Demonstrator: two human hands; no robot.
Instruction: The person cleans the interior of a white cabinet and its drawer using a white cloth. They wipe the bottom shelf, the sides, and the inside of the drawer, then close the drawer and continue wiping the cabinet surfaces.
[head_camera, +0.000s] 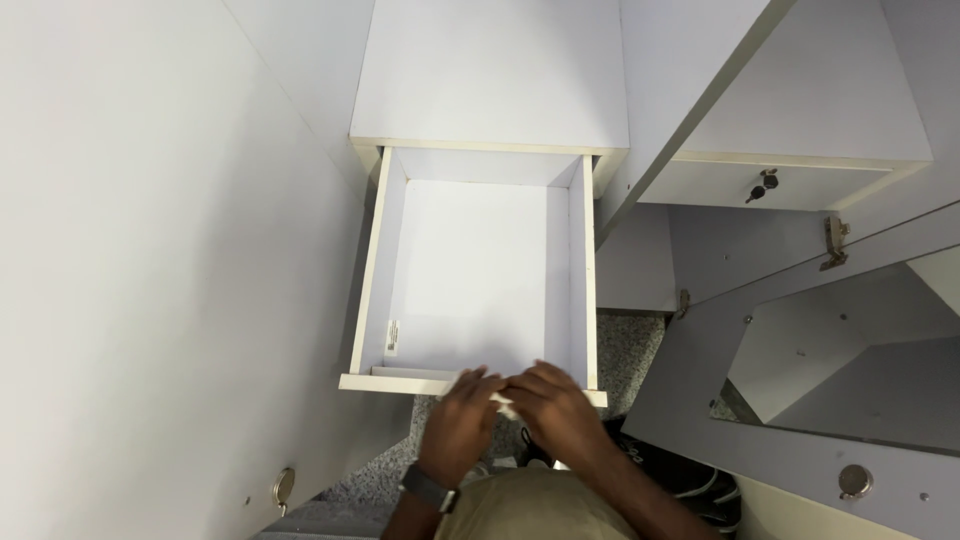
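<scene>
A white drawer (375, 270) stands pulled out below me, its inside bare apart from a small label on the left wall. Both my hands rest on its front edge. My left hand (458, 420), with a dark watch on the wrist, lies over the front panel with fingers curled. My right hand (548, 405) sits beside it, fingertips meeting the left hand's. A small white thing shows between the two hands; what it is cannot be made out.
A tall white panel (150, 270) with a round knob (284, 487) fills the left. At right, a locked drawer with a key (762, 186), an open cabinet door (800, 400) with hinges and a knob (853, 481). Speckled grey floor (625, 350) below.
</scene>
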